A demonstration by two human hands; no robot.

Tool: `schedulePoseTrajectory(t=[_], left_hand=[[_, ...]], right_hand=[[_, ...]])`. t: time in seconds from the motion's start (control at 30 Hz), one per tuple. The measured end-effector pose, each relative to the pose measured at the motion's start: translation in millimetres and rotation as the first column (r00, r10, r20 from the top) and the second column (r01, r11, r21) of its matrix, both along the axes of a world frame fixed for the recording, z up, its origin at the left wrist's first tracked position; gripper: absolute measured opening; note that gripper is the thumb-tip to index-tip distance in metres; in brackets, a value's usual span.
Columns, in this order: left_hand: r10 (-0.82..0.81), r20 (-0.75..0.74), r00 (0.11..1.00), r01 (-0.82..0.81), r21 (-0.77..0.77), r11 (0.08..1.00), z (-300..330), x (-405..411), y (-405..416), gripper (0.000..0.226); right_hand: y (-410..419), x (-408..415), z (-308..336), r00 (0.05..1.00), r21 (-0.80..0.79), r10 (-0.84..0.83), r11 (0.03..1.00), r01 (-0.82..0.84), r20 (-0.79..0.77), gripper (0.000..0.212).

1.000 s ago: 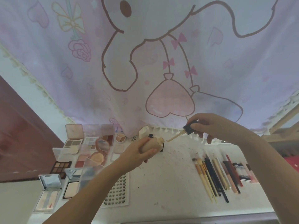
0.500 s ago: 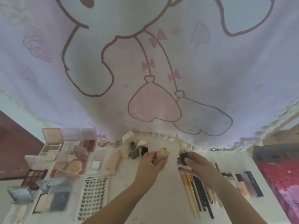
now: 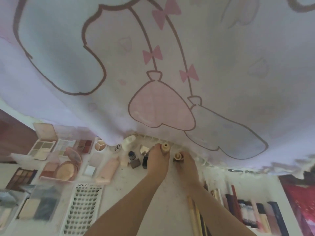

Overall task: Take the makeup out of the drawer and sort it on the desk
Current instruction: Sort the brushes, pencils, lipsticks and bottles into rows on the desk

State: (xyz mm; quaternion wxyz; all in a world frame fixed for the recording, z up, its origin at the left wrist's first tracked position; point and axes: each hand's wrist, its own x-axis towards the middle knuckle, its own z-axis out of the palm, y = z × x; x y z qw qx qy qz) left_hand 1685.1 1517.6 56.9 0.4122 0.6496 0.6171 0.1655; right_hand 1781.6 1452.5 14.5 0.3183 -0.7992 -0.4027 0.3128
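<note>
Palettes [image 3: 44,148] lie left of the foundation bottle [image 3: 165,148]. Brushes [image 3: 196,217] lie nearer and right of it. A curtain [image 3: 153,65] hangs behind it.

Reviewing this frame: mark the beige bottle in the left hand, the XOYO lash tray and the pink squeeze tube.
beige bottle [image 3: 165,147], head view, on its open neck above the left hand's fingers.
XOYO lash tray [image 3: 85,206], head view, on the middle rows of lashes.
pink squeeze tube [image 3: 109,169], head view, mid-body.
</note>
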Motion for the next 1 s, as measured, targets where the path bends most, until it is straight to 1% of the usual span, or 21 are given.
schedulePoseTrajectory(t=[0.07,0.1,0.17,0.23,0.33,0.4,0.47,0.53,0.6,0.63,0.67,0.7,0.77,0.8,0.83,0.9,1.0], left_hand=[[0.012,-0.045,0.999,-0.013,-0.034,0.999,-6,2,6,0.019],[-0.001,-0.084,0.996,-0.001,-0.027,1.000,-8,2,8,0.020],[-0.018,-0.118,0.993,0.016,-0.019,1.000,-11,1,11,0.021],[-0.029,-0.124,0.992,0.029,-0.007,1.000,-14,1,14,0.021],[-0.055,-0.133,0.990,0.051,-0.028,0.998,-17,0,14,0.023],[-0.028,-0.068,0.997,0.023,-0.065,0.998,-10,-1,11,0.032],[-0.014,-0.013,1.000,0.013,-0.081,0.997,2,-4,3,0.047],[-0.048,-0.044,0.998,0.047,-0.011,0.999,16,-11,-10,0.056],[-0.066,-0.010,0.998,0.067,0.125,0.990,22,-26,-35,0.053],[-0.073,0.024,0.997,0.068,0.172,0.983,20,-33,-51,0.049],[-0.091,0.040,0.995,0.083,0.171,0.982,17,-38,-67,0.042],[-0.125,0.039,0.991,0.120,0.119,0.986,12,-40,-83,0.033],[-0.264,-0.020,0.964,0.262,-0.059,0.963,0,-35,-109,0.018],[-0.355,-0.080,0.931,0.344,-0.130,0.930,-5,-29,-118,0.016],[-0.442,-0.153,0.884,0.417,-0.171,0.893,-10,-22,-123,0.018],[-0.534,-0.276,0.800,0.492,-0.208,0.845,-17,-7,-128,0.025],[-0.545,-0.382,0.746,0.500,-0.220,0.838,-21,10,-126,0.028]], right_hand=[[4,-1,-4,0.999,0.003,0.022,1.000,-0.022,0.031,0.019],[6,-1,-5,0.999,0.002,0.030,1.000,-0.031,0.042,0.019],[9,0,-5,0.998,-0.008,0.041,0.999,-0.040,0.051,0.020],[11,1,-3,0.998,-0.026,0.047,0.999,-0.046,0.029,0.024],[7,4,0,0.998,-0.047,0.034,0.998,-0.036,-0.047,0.042],[-2,11,7,0.998,-0.073,0.025,0.997,-0.029,-0.056,0.047],[-15,21,19,0.999,-0.089,0.013,0.996,-0.017,-0.053,0.041],[-30,30,31,0.998,-0.141,0.016,0.990,-0.024,-0.059,0.030],[-48,34,42,0.997,-0.244,0.059,0.967,-0.069,-0.051,0.021],[-58,34,45,0.995,-0.292,0.097,0.952,-0.097,-0.013,0.017],[-67,34,46,0.987,-0.348,0.157,0.928,-0.132,0.046,0.016],[-75,32,46,0.966,-0.409,0.234,0.897,-0.170,0.110,0.018],[-91,25,42,0.920,-0.502,0.336,0.842,-0.199,0.199,0.024],[-97,21,38,0.913,-0.521,0.350,0.830,-0.199,0.209,0.024],[-102,16,35,0.916,-0.526,0.345,0.828,-0.195,0.203,0.024],[-107,8,33,0.917,-0.552,0.338,0.816,-0.173,0.214,0.023],[-105,4,29,0.890,-0.611,0.377,0.777,-0.154,0.255,0.023]])
